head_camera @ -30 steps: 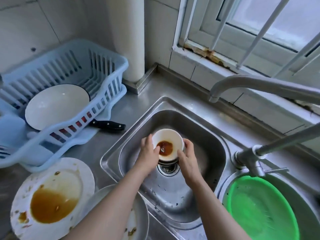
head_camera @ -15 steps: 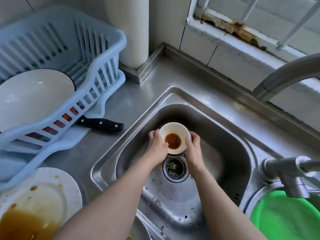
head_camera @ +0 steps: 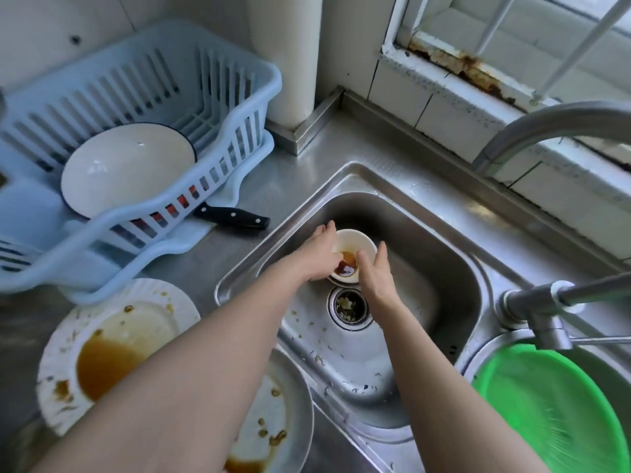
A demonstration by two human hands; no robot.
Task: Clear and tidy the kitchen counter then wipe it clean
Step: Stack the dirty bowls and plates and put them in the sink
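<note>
A small white bowl [head_camera: 355, 243] with brown sauce in it is tilted toward me over the steel sink [head_camera: 426, 230], just above the drain [head_camera: 348, 307]. My left hand [head_camera: 319, 256] grips its left rim, thumb inside the bowl. To the bowl's right is my right hand [head_camera: 375, 273], its fingers straight and apart beside the rim, not closed on it. On the counter [head_camera: 307, 158] at the lower left sit a white plate [head_camera: 112, 336] with a pool of brown sauce and a second dirty plate [head_camera: 290, 404], partly hidden under my left forearm.
A light blue dish rack [head_camera: 218, 63] with a clean white bowl [head_camera: 126, 169] stands at the left; a black knife handle [head_camera: 232, 216] sticks out beside it. A green basin [head_camera: 546, 411] fills the right sink. The faucet [head_camera: 546, 124] arches over at right.
The bowl has tipped toward me, so the sauce has run to its near side. My right hand has opened off the bowl's rim; the left still holds it.
</note>
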